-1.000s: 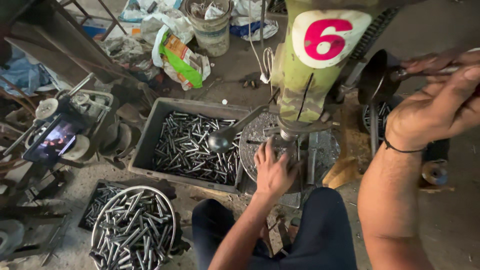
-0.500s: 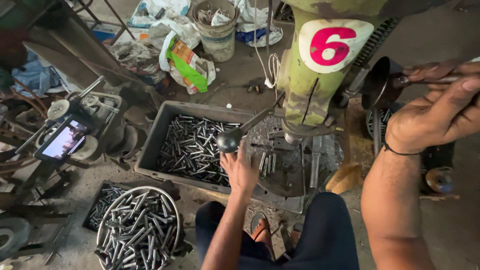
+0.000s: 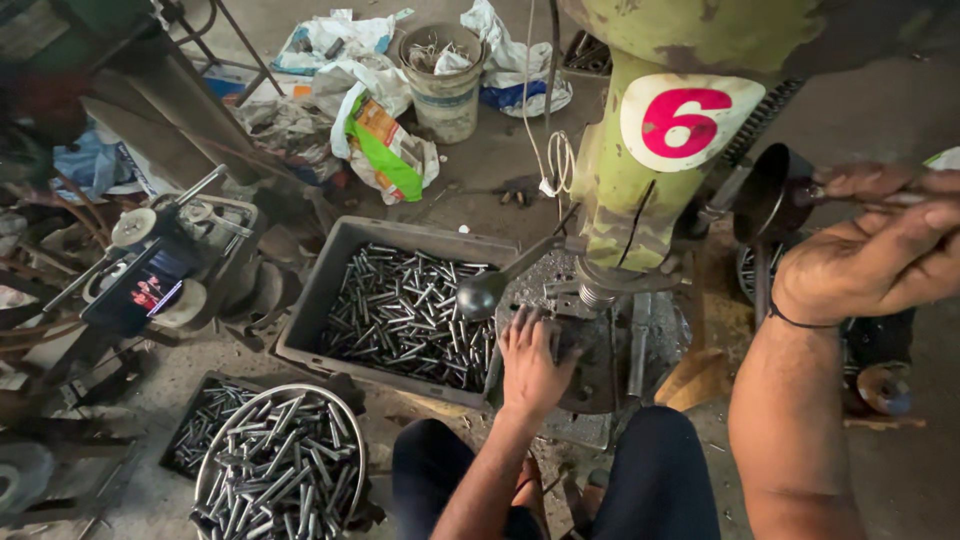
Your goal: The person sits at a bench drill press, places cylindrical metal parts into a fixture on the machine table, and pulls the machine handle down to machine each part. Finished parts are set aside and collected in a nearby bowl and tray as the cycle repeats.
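I am pressing my left hand (image 3: 532,360) flat on the drill-press table (image 3: 600,380) — steadying work under the spindle — while my right hand (image 3: 880,262) is gripping the feed lever (image 3: 860,195).

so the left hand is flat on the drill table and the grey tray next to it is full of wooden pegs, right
Not quite. The head view shows the left hand flat on the drill table, but the grey tray beside it holds metal rods, not wooden pegs.

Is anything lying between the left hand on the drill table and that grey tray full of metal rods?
Nothing visible does. The left hand rests on the drill table, right beside the grey tray of rods; only the tray's low wall lies between.
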Motion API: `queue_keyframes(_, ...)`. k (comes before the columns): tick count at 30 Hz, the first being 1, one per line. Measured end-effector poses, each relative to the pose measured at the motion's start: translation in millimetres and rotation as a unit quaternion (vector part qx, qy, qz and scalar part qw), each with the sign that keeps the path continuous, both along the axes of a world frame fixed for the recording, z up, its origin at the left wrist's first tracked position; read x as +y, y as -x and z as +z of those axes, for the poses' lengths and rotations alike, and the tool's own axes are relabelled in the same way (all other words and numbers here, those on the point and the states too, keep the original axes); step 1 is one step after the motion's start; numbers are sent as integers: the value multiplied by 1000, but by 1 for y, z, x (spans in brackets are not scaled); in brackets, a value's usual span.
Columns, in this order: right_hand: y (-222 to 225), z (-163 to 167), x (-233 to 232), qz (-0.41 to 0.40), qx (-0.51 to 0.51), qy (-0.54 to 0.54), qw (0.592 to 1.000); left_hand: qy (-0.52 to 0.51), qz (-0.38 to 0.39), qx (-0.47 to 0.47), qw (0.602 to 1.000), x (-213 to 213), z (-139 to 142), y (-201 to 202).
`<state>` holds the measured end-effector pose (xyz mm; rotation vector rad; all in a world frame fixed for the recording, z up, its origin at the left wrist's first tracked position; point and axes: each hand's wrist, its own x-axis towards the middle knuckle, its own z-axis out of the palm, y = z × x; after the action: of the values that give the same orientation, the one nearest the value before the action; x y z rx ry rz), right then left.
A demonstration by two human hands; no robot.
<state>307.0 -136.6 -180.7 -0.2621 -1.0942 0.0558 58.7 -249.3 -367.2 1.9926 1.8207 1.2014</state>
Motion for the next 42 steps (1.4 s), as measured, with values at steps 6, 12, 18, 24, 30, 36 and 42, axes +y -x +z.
queue_keyframes(6,-11,13,-8,-79,-119,19,990,-14,-6,26,1000,-1,2,-1)
queue_keyframes(12,-64,42,12,50,-160,312,935,-20,-199,100,975,-35,10,-9)
queue_keyframes(18,-55,-83,-39,-1,-318,492,810,-123,-264,232,928,-44,14,-27)
queue_keyframes(24,-23,-222,-105,88,-363,649,663,-191,-316,287,884,-40,3,-48)
queue_keyframes(30,-61,-230,-130,386,21,683,619,-210,-388,222,869,-39,6,-74)
queue_keyframes(36,-84,-254,-163,453,106,622,630,-153,-379,246,879,-21,-2,-105)
queue_keyframes(42,-70,-245,-158,186,171,619,744,-100,-255,299,914,18,-7,-160)
